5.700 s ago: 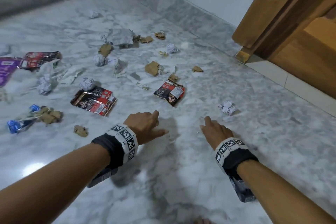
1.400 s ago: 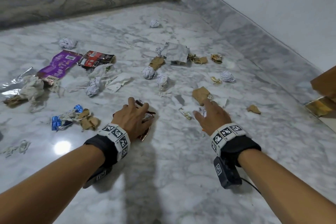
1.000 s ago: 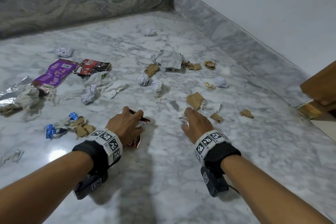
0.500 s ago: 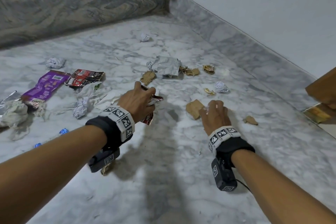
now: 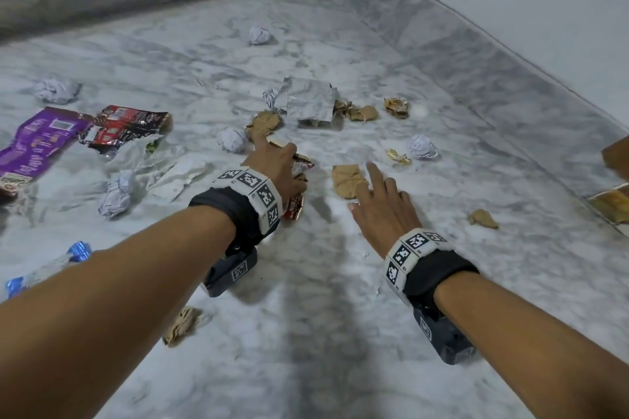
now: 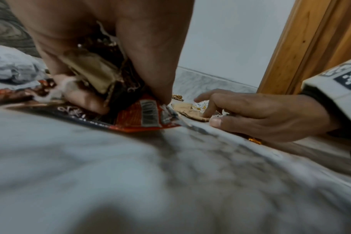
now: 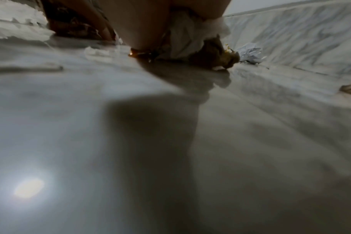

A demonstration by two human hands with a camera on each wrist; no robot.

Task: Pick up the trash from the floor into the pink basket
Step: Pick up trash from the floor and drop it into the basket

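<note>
My left hand (image 5: 277,163) is clenched round a bundle of red and dark snack wrappers (image 6: 134,115). The left wrist view shows thumb and fingers pinching them together with a folded tan piece, low against the marble floor (image 5: 306,333). I judge I hold them bunched like this so one hand can carry several pieces at once instead of going to the basket for each.

My right hand (image 5: 381,207) reaches toward 12 o'clock, forefinger stretched out and the other fingers loosely bent, fingertips touching the near edge of a flat brown cardboard scrap (image 5: 347,178). The right wrist view shows crumpled white paper (image 7: 190,41) tucked under the palm, so this hand is already carrying something while it reaches for more. The scrap lies flat, so I expect I must slide or lift an edge before I can pinch it.

Much trash is left. A white paper ball (image 5: 422,146) and a small yellow wrapper (image 5: 396,156) lie at about 1 o'clock from my right hand, and a brown crumb (image 5: 482,218) at 3 o'clock. At 12 o'clock sits a silver foil packet (image 5: 309,102) with brown bits beside it. At 9 to 10 o'clock from my left hand lie more paper balls, a purple wrapper (image 5: 37,143) and another red wrapper (image 5: 126,127).

The pink basket shows in none of the views, so I cannot tell where it stands.
</note>
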